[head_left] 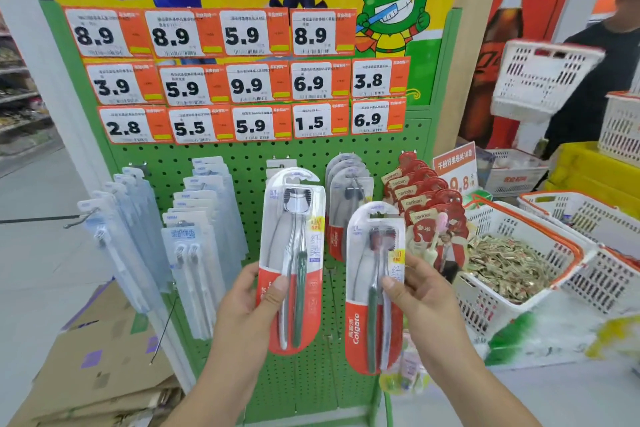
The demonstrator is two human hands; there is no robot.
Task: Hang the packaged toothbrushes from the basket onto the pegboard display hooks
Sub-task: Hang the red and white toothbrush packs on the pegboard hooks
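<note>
Before the pegboard (249, 156) centre, your left hand (258, 291) grips one toothbrush pack (294, 253) just below its hook (281, 160); lift its slot level onto that hook. Your right hand (420, 291) pinches a second pack (375, 288), waiting lower right.

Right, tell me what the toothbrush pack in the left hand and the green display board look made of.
Toothbrush pack: looks like a clear glossy plastic shell over printed card; brushes show through and it glints. Display board: probably painted metal, going by its even green coat and neat rows of holes, though I can't be sure.
</note>
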